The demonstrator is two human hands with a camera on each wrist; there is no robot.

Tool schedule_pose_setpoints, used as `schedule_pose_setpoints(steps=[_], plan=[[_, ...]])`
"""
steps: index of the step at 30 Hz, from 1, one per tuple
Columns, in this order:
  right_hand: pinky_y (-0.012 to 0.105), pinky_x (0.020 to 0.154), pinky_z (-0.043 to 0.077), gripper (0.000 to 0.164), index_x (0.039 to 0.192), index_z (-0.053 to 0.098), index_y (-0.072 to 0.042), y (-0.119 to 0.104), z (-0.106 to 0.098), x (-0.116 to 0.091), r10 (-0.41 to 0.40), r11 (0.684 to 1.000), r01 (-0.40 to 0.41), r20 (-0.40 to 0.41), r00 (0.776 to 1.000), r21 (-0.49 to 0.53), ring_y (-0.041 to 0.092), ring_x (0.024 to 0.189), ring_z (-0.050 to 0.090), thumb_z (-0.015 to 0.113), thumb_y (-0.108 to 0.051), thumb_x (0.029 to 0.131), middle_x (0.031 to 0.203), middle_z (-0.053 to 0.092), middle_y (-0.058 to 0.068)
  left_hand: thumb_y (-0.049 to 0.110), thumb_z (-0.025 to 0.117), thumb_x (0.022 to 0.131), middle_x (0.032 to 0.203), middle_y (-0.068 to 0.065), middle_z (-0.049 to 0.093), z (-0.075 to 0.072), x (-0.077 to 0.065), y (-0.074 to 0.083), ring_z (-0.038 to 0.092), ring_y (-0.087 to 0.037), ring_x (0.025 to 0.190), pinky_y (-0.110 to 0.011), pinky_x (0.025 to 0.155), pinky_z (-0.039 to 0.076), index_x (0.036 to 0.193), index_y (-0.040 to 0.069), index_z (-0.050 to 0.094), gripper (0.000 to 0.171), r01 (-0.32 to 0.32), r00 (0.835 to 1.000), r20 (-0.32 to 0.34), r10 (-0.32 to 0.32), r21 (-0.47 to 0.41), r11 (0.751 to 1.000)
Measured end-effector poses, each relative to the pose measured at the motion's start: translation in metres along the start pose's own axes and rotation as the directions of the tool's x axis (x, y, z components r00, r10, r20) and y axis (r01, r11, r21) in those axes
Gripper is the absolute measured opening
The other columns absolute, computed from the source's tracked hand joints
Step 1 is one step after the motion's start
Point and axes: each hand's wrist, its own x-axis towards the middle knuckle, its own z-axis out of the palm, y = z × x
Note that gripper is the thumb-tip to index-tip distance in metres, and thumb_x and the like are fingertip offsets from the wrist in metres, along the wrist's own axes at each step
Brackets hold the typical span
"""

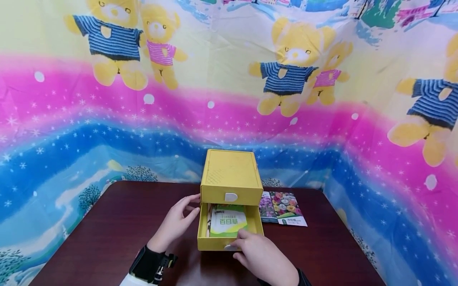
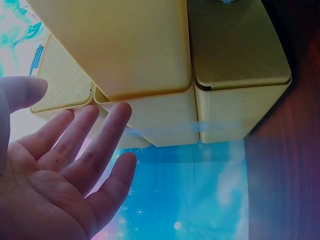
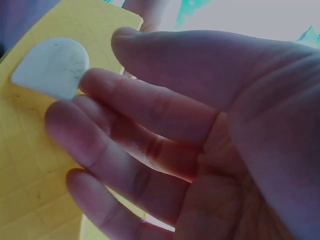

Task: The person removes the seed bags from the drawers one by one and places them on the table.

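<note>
Down at the front of the drawer (image 1: 210, 244), I've got my right hand (image 1: 262, 254) with its fingers loosely bent and the thumb away from them, so no pinch that I can see. One fingertip sits right at the edge of the white tab (image 3: 52, 67); touching or just beside it, I honestly can't tell. My left hand (image 1: 177, 218) has its fingers spread and holds nothing, tips close to the left side of the cabinet (image 1: 232, 167). Can't swear to contact there either.

Progress, as I'd call it: the drawer stands out, so getting access looks done, and there's a white and green packet (image 1: 229, 222) marked Zinnia lying in it. Left over, by my reckoning: the drawer isn't closed yet, and two flower packets (image 1: 288, 206) are outside it.

As for where stuff sits, the Zinnia one is just past my right fingers, behind the drawer's front wall. From my left fingers it's off to the right, with the drawer's side wall between. Further out, the upper drawer (image 1: 214, 194) is closed, and the flower pair lies on the table (image 1: 107, 222), to the right of the cabinet. Bear-print cloth (image 1: 211, 135) behind everything.
</note>
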Motion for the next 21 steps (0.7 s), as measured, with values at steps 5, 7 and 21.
schedule_pose_setpoints(steps=[5, 7, 21], plan=[[0.022, 0.066, 0.048, 0.018, 0.108, 0.078, -0.024, -0.002, -0.001, -0.003, -0.003, 1.0, 0.003, 0.014, 1.0, 0.008, -0.001, 0.074, 0.051, 0.074, -0.033, 0.093, 0.086, 0.054, -0.014, 0.016, 0.064, 0.102, 0.134, -0.004, 0.063, 0.0, 0.0, 0.0, 0.067, -0.02, 0.106, -0.031, 0.088, 0.057, 0.145, 0.018, 0.056, 0.043, 0.009, 1.0, 0.006, -0.008, -0.017, 1.0], [0.021, 0.066, 0.046, 0.016, 0.107, 0.078, -0.025, -0.003, -0.001, -0.004, -0.01, 1.0, 0.01, 0.015, 1.0, 0.006, -0.001, 0.072, 0.049, 0.074, -0.033, 0.093, 0.085, 0.053, -0.014, 0.015, 0.064, 0.102, 0.133, -0.004, 0.063, 0.0, 0.0, 0.001, 0.067, -0.02, 0.106, -0.031, 0.087, 0.057, 0.145, 0.018, 0.056, 0.043, 0.008, 1.0, 0.006, -0.007, -0.02, 1.0], [0.02, 0.063, 0.043, 0.009, 0.099, 0.078, -0.028, -0.006, -0.002, -0.011, -0.042, 0.999, 0.042, 0.037, 0.998, 0.001, -0.002, 0.068, 0.047, 0.075, -0.033, 0.093, 0.08, 0.05, -0.016, 0.014, 0.063, 0.102, 0.134, -0.007, 0.063, 0.001, 0.0, 0.001, 0.068, -0.022, 0.107, -0.032, 0.087, 0.057, 0.145, 0.015, 0.056, 0.043, -0.003, 1.0, 0.003, 0.003, -0.014, 1.0]])
